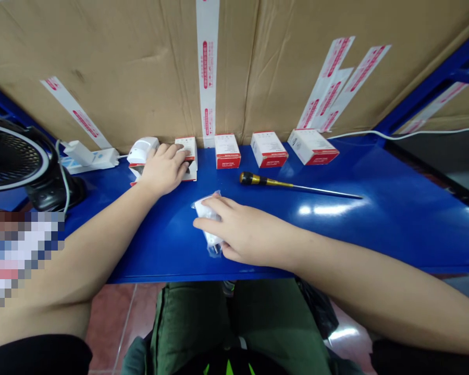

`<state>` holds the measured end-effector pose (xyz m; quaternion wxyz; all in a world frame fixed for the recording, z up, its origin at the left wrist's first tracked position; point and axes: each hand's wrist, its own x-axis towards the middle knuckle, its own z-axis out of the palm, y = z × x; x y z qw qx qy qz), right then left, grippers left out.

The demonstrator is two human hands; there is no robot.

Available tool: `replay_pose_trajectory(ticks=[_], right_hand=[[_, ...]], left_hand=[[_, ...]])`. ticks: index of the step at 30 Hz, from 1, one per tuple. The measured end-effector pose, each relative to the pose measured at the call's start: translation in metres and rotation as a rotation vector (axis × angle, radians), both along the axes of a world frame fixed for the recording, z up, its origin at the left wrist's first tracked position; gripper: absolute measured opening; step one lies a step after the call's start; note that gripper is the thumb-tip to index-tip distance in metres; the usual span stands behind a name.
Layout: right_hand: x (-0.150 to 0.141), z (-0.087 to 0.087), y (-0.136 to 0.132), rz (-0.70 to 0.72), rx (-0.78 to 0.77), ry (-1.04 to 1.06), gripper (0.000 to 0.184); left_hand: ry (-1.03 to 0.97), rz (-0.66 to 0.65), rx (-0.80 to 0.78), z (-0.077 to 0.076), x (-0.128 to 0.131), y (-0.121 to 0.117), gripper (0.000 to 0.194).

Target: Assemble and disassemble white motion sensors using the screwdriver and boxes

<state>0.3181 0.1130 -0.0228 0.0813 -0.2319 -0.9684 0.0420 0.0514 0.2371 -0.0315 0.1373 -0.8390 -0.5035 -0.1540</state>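
Note:
My left hand [164,165] is closed over the left side of a small white and red box [186,143], its fingers curled on the top and front. The box's near end stands open. Just left of that hand is a white, rounded plastic device [142,150], above another white and red carton piece partly hidden by my wrist. Near the front of the table, my right hand [238,227] grips a white plastic part in a clear bag [210,229]. The fingers lie across the bag and cover some of it.
Three closed detector boxes [227,152] line the back of the blue table [391,224]. A screwdriver [271,181] with a yellow and black handle lies before them. At the left stand a black fan [21,156] and a power strip [101,159]. Cardboard [140,62] closes off the rear.

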Motion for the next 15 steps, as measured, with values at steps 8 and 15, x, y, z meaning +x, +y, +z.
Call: replay_pose_trajectory(ticks=[8,15], right_hand=[[0.052,0.012,0.064,0.069,-0.208,0.357,0.044],[0.071,-0.004,0.09,-0.15,-0.515,0.831,0.033]], left_hand=[[-0.369,-0.678,-0.355,0.0,0.016,-0.027,0.053],[-0.835,-0.585,-0.62,-0.025,0.045,-0.039,0.054]])
